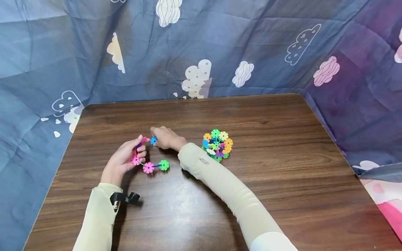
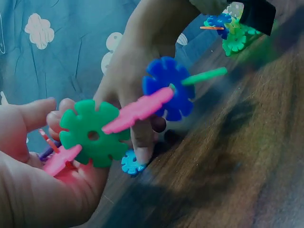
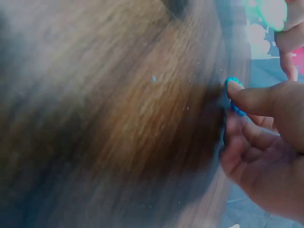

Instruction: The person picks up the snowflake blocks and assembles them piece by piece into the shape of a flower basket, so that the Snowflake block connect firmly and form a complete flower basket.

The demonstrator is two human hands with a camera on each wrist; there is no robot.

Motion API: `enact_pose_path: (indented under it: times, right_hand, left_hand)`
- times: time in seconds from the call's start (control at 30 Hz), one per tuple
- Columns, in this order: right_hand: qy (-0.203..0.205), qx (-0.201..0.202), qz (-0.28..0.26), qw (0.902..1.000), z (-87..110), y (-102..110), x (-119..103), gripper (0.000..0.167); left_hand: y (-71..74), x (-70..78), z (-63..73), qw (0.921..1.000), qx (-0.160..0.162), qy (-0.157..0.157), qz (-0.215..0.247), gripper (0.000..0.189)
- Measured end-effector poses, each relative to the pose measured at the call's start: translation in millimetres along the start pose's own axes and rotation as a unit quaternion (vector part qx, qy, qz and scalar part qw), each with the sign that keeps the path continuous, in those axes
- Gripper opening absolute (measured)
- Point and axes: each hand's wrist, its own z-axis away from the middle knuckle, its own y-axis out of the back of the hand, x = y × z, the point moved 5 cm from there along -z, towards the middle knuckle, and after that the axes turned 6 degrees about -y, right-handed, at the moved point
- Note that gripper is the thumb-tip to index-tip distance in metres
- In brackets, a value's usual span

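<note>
My left hand (image 1: 120,158) grips a chain of slotted flower-shaped plastic discs on the left side of the table. Pink discs (image 1: 148,167) and a green end disc (image 1: 164,165) stick out to the right of its fingers. Seen from the left wrist, a green disc (image 2: 78,118), a pink one (image 2: 137,111) and a dark blue one (image 2: 156,83) interlock edge-on in turn. Just beyond, my right hand (image 1: 168,138) pinches a single light blue disc (image 1: 153,141) between thumb and finger, close over the table and apart from the chain.
A cluster of joined multicoloured discs (image 1: 228,143) sits on the wooden table (image 1: 282,167) to the right of my right forearm. A black wrist mount (image 1: 125,198) juts from my left sleeve. Blue cloud-patterned cloth (image 1: 141,69) hangs behind the table's far edge.
</note>
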Motion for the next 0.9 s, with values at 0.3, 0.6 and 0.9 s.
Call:
enact_pose_path:
  times: [0.3, 0.6, 0.9]
  right_hand:
    - [-0.014, -0.026, -0.461, 0.8869, 8.0, 16.7, 14.2, 0.011]
    - [-0.011, -0.07, -0.529, 0.8458, 18.8, 23.3, 8.6, 0.011]
    - [-0.026, -0.057, -0.557, 0.8284, 17.0, 16.2, 8.1, 0.009]
  left_hand:
    - [-2.4, 3.0, -1.3, 0.9987, -0.012, -0.049, 0.01, 0.03]
    - [-7.5, 4.9, -3.7, 0.9963, -0.051, -0.067, 0.017, 0.034]
    - [-9.2, 2.1, -5.0, 0.996, -0.051, -0.073, 0.01, 0.036]
